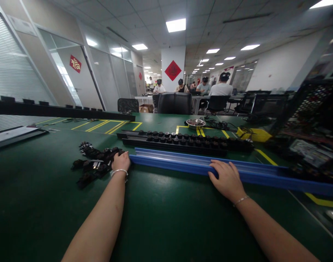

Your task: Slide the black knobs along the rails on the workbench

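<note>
A long blue channel rail (171,164) lies across the green table in front of me, its near wall facing me. My right hand (228,179) grips that wall, fingers over the upper edge and thumb on the outside. At the rail's left end, my left hand (121,162) is closed on a small black part at the right edge of a loose pile of black parts (94,165). The fingertips there are partly hidden. Behind the blue rail lie two black rails (177,140) filled with rows of similar black parts.
A metal bowl (195,123) stands farther back, near black cables (217,123) and a yellow tray (253,134). At the left are a long black rail (59,110) and a flat panel (16,136). A black chair (175,103) stands beyond the table; several people sit farther off.
</note>
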`<state>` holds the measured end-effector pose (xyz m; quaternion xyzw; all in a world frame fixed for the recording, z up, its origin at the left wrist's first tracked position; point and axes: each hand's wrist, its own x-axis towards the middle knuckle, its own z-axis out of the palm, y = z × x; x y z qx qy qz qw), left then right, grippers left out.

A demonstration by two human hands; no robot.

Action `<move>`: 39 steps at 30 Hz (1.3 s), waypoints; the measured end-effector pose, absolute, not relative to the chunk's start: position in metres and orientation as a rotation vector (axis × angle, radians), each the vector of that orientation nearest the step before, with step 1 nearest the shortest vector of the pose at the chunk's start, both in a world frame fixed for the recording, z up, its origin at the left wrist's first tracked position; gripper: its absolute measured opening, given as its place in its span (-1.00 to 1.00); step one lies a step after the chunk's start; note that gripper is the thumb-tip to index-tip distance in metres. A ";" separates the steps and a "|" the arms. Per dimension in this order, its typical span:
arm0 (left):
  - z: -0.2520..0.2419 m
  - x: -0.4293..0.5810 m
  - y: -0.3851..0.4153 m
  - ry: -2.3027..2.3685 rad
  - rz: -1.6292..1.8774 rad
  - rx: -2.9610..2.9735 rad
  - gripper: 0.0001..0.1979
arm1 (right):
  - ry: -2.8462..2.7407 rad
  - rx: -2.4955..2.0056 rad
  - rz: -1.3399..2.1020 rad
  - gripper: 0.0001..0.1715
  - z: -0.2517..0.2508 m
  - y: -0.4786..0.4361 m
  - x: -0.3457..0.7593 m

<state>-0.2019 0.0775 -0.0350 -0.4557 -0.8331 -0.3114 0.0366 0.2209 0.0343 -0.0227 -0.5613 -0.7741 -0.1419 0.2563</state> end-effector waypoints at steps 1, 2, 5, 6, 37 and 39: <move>-0.035 -0.202 0.077 -2.587 -0.954 -1.373 -0.61 | -2.097 -1.525 -0.378 -0.69 -0.022 0.034 0.221; -0.035 -0.202 0.077 -2.616 -0.955 -1.344 -0.62 | -2.094 -1.524 -0.372 -0.68 -0.022 0.034 0.221; -0.034 -0.205 0.075 -2.673 -0.960 -1.263 -0.61 | -2.086 -1.511 -0.362 -0.67 -0.021 0.033 0.220; -0.034 -0.207 0.074 -2.683 -0.962 -1.238 -0.60 | -2.085 -1.506 -0.360 -0.67 -0.021 0.033 0.220; -0.013 -0.099 0.049 -1.639 -0.924 -2.209 -0.60 | -1.031 -2.004 -0.458 -0.28 -0.024 0.043 0.355; -0.016 -0.100 0.052 -1.705 -0.799 -2.234 -0.58 | -1.033 -2.002 -0.458 -0.29 -0.024 0.043 0.355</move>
